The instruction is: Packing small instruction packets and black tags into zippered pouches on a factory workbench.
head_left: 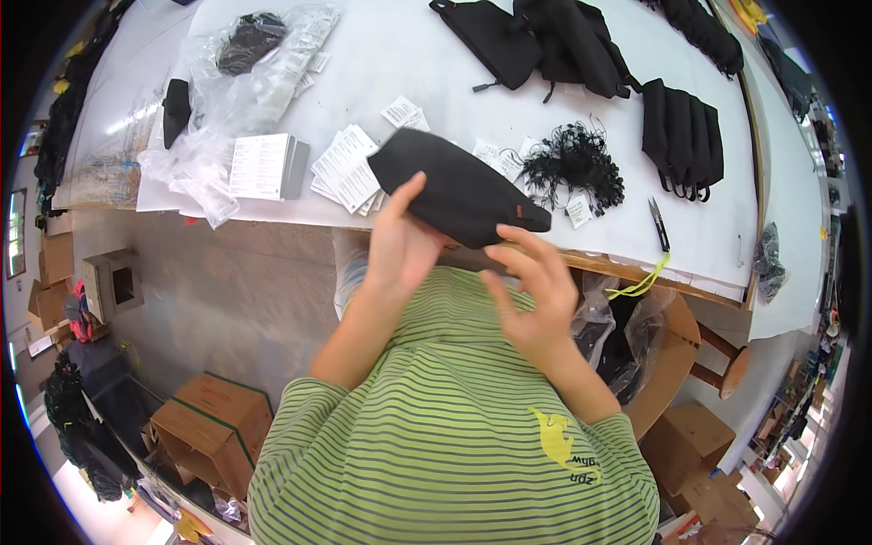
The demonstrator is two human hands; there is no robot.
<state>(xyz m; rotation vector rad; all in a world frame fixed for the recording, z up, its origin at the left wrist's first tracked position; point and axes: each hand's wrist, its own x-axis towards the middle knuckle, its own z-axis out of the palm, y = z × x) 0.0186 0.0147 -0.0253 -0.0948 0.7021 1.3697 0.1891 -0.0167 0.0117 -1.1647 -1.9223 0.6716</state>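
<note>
A black fabric pouch (454, 186), flat and tapered at its right end with a small orange-brown mark, is held up in front of me at the table's near edge. My left hand (407, 238) grips its lower left side, thumb on top and the other fingers hidden underneath. My right hand (536, 291) is by the pouch's right end, fingers spread; the fingertips are close to its lower edge, and I cannot tell if they touch it. Behind the pouch lie fanned white printed tags (347, 171) and a tangle of black cords (577, 168).
Snips (659, 225) with a yellow-green cord lie at the right edge of the white table (418, 45). More black pouches (683, 136) lie at right and far back (554, 45). A stack of white cards (259, 168) and clear plastic bags (245, 91) are at left. Cardboard boxes (213, 422) stand below.
</note>
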